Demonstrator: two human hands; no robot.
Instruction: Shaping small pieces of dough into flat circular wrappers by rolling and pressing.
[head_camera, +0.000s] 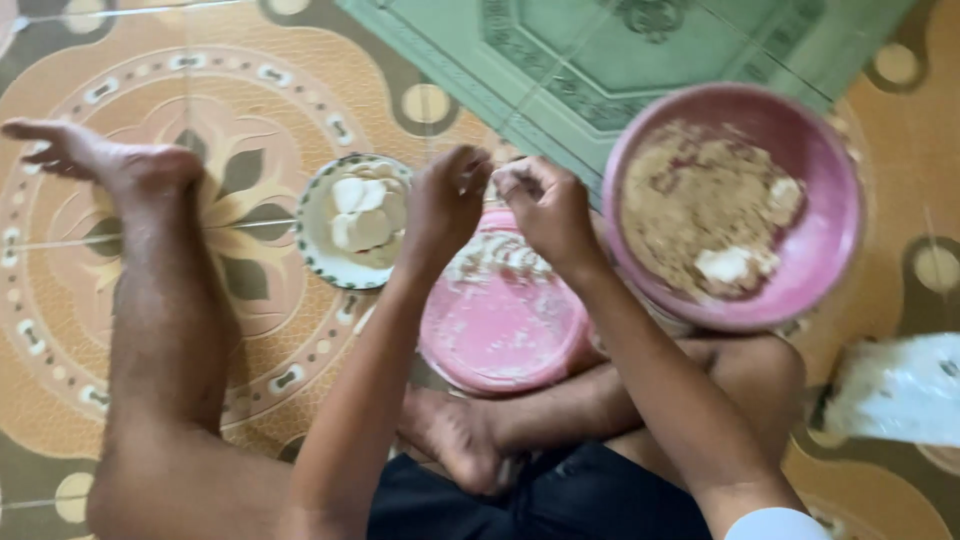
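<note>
Arms: bare to above elbow | right sleeve (775, 523): white, short | shorts (560, 500): dark, navy-black | legs, feet: bare, unshod

Pink lid (500, 320): hemmed by white dish (352, 222) left, pink bowl (735, 205) right, crossed legs (520, 420) behind. Open floor (250, 90) beyond the dish.

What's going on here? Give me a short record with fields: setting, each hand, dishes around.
Setting: person seated on a patterned tile floor
Left hand: fingers pinched, above the pink lid
Right hand: fingers pinched beside the left
Pink lid: floury
Small plate: holds white dough pieces
Pink bowl: brown crumbly filling
Green mat: behind
</note>
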